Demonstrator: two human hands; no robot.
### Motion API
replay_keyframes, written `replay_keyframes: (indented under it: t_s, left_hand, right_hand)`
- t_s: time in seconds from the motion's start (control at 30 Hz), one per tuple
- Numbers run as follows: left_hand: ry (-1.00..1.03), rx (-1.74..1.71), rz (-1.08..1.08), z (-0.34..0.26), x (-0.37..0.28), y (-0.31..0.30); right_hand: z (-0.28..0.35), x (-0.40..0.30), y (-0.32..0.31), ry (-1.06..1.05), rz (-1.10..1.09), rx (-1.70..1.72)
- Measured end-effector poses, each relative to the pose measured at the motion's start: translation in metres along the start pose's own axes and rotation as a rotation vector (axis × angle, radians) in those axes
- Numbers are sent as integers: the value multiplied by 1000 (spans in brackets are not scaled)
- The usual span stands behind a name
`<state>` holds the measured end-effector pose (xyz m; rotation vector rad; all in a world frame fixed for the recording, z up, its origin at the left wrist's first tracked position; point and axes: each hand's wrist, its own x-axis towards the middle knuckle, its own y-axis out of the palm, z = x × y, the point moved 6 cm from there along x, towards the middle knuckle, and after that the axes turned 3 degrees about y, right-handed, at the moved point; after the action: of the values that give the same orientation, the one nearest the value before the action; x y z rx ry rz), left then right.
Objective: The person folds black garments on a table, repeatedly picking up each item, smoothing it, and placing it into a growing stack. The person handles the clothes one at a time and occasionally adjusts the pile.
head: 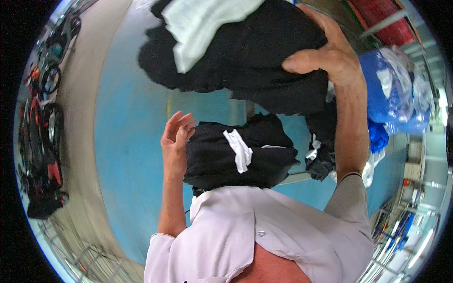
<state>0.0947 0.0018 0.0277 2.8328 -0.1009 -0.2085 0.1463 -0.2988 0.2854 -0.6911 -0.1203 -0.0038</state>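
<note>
My right hand [329,58] grips the edge of a large black cloth bundle [244,53], thumb on top, fingers partly hidden behind it. A broad white cloth strip [208,24] lies over that bundle, which the upper picture rim cuts off. Closer to my body rests a second black cloth bundle [212,159], with a knotted white cloth strip [239,150] across its middle. Beside this bundle's left end, my left hand [176,132] is raised, holding nothing, its fingers loosely bent and apart.
Further black cloth [320,159] with white ties lies by my right forearm. Blue and clear plastic bags [389,92] bulge beyond it. Blue floor [131,141] spreads below. Motorbikes [46,141] stand along the far left, and a red panel [384,21] is at upper right.
</note>
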Motion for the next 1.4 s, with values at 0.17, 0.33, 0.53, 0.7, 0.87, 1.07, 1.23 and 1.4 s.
replay_keyframes:
  t_s: [0.17,0.33,0.53,0.7,0.87,1.07,1.23,1.4]
  left_hand:
    - [206,-572,525,-52,1,49]
    - [154,-182,-207,-27,-16,10]
    - [318,-396,-103,-58,-24,-6]
    - [507,-298,-194,-117,-35,-74]
    - [494,-148,-262,-138,-36,-150]
    - [187,33,-80,-109,38,-192]
    - [-284,254,566,-40,144,-117]
    - [-362,1098,1106,19,153,78]
  right_hand:
    - [14,-32,53,-104,106,145]
    - [-13,-87,145,-78,95,182]
    - [-15,-132,172,-247,67,338]
    - [-58,-148,116,-66,132,419]
    - [-166,-206,84,399,-116,652]
    - [-254,-285,90,689,-337,753]
    - [-262,-300,94,717,-354,666]
    - [-275,-323,97,758,-415,617]
